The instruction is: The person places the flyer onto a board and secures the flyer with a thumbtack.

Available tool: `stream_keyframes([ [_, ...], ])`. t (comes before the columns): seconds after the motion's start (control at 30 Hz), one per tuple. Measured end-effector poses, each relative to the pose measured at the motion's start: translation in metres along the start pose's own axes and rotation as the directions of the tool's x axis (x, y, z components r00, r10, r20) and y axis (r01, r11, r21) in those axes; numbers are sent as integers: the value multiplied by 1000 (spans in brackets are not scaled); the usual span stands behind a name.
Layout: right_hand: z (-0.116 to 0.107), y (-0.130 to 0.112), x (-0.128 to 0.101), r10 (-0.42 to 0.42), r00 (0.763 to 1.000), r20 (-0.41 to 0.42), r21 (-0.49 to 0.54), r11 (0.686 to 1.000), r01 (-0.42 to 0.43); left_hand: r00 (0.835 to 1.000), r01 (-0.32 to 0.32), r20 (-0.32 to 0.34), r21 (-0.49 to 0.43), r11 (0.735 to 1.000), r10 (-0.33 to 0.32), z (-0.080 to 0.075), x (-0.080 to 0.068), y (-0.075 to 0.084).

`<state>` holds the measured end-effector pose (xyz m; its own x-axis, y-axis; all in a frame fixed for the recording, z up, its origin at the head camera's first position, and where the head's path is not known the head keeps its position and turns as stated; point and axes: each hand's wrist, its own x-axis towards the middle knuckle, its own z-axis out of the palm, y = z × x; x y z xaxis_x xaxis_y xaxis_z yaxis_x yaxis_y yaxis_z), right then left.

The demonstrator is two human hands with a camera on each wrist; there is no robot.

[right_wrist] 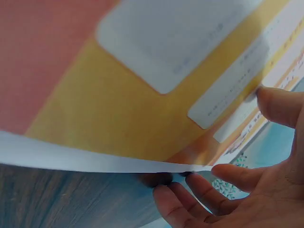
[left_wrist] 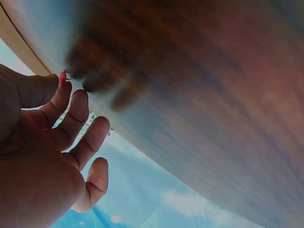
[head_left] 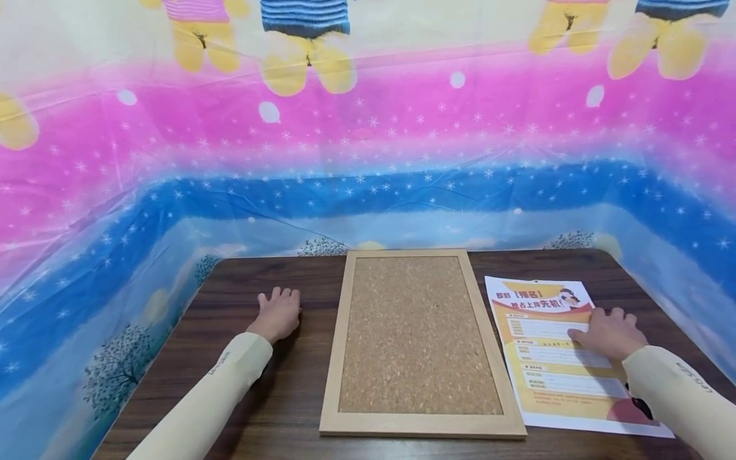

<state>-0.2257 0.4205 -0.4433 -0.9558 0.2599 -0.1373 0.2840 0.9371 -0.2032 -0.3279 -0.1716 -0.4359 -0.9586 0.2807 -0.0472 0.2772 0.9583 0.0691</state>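
My left hand is low over the dark table, left of the framed cork board. In the left wrist view its thumb and index finger pinch a small red push pin, metal tip outward; the other fingers are loosely bent. To the board's right lies a printed paper poster in yellow, red and white. My right hand is at the poster's right edge. In the right wrist view its thumb touches the printed face, while the loosely spread fingers lie along the white margin and the wood beside it.
The cork board has a pale wooden frame and lies flat on the brown table, its near edge close to the table's front. A printed curtain in pink and blue hangs around the table's back and sides.
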Motion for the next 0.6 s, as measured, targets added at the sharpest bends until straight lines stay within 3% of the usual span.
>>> stream_keyframes([
  [0.33, -11, 0, 6, 73, 994, 84, 22, 997, -76, 1000, 8, -7, 8, 1000, -8, 1, 2, 6],
  [0.6, -19, 14, 12, 122, 977, 172, 131, 981, -146, 1000, 9, -4, 5, 1000, -9, -5, 3, 17],
])
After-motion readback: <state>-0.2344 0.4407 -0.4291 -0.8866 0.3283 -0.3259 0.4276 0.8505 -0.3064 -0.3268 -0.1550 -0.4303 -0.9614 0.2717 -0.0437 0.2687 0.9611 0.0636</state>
